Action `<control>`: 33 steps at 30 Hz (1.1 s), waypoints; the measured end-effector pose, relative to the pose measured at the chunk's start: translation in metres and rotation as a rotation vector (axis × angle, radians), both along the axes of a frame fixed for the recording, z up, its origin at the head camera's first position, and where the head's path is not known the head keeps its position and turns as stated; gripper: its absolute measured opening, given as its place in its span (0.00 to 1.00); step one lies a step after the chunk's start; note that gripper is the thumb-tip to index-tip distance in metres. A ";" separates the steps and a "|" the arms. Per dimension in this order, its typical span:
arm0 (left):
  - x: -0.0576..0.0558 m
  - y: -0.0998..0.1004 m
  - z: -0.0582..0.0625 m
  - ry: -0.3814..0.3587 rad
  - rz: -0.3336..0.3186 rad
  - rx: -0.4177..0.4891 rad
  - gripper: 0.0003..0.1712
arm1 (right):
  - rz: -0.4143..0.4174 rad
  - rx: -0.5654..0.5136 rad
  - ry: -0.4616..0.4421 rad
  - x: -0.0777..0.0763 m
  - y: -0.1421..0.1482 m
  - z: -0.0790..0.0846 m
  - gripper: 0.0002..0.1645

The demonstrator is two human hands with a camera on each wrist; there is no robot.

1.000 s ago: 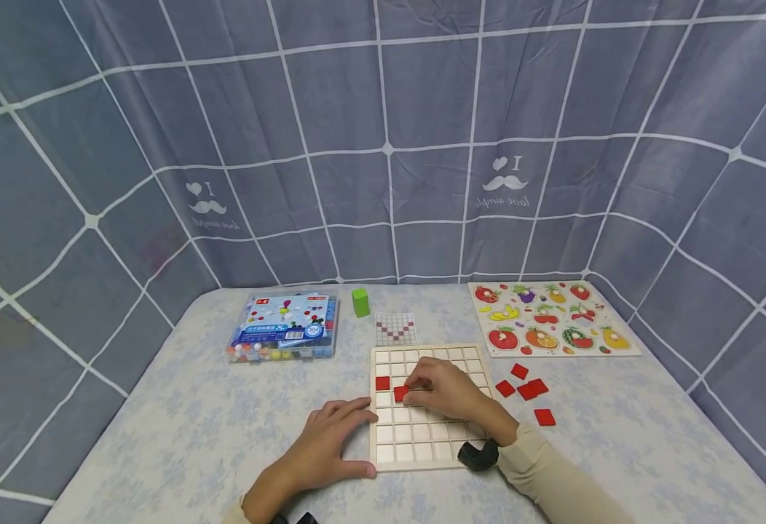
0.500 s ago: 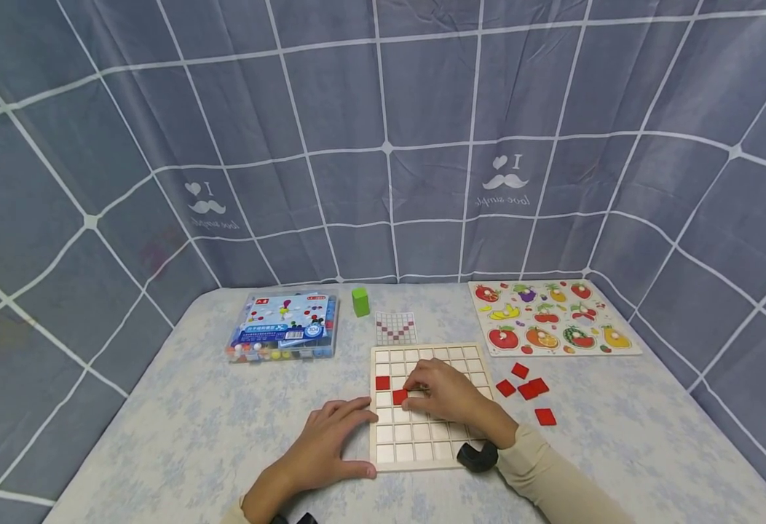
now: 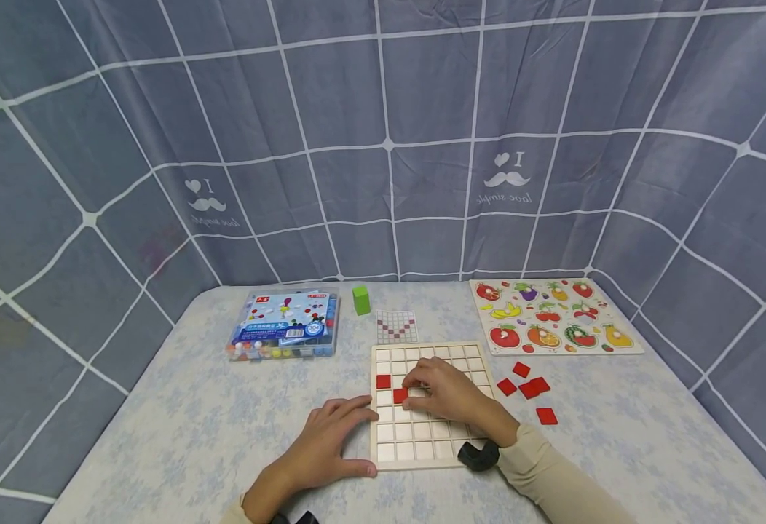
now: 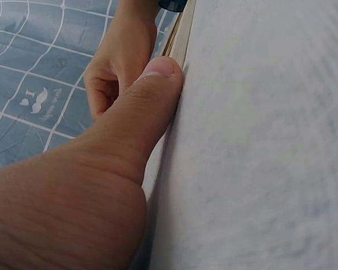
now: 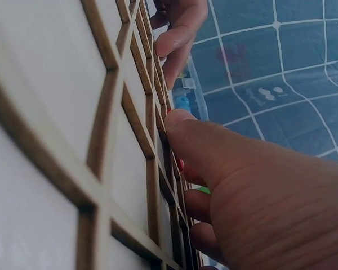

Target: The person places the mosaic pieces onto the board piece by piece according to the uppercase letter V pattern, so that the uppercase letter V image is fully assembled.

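A wooden grid board [image 3: 429, 464] lies on the table. One red square tile [image 3: 383, 381] sits in a cell of its left column. My right hand [image 3: 447, 391] reaches over the board, with thumb and fingertips pinching another red tile [image 3: 399, 396] one column right and one row nearer. In the right wrist view the thumb [image 5: 214, 146] covers most of that tile. My left hand [image 3: 332, 444] rests against the board's left edge, fingers and thumb spread and touching the frame. In the left wrist view its thumb [image 4: 152, 84] lies against the board's side.
Several loose red tiles [image 3: 546, 416] lie right of the board. Behind it are a printed pattern card [image 3: 396, 327] and a green block [image 3: 360, 300]. A clear box of coloured parts [image 3: 283, 324] stands back left; a fruit puzzle board [image 3: 556, 317] lies back right.
The red tile under my right fingertips has shifted slightly nearer to me and now looks straighter with its cell. My left hand stays in place at the board's edge.
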State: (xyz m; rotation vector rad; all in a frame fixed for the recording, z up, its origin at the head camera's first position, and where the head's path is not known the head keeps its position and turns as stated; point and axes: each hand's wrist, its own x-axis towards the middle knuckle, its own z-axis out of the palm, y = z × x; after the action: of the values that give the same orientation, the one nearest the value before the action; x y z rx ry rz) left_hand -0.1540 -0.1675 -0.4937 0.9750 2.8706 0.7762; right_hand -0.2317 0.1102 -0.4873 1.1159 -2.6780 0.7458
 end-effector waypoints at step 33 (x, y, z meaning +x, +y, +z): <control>-0.002 -0.001 -0.002 0.007 -0.003 0.009 0.43 | -0.010 -0.155 -0.180 0.009 0.085 0.020 0.13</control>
State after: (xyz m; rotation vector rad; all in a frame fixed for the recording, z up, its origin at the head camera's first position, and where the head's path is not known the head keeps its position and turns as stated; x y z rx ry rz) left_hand -0.1563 -0.1689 -0.4957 0.9855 2.8732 0.7884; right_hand -0.2223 0.1950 -0.4678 1.0426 -2.7090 1.0795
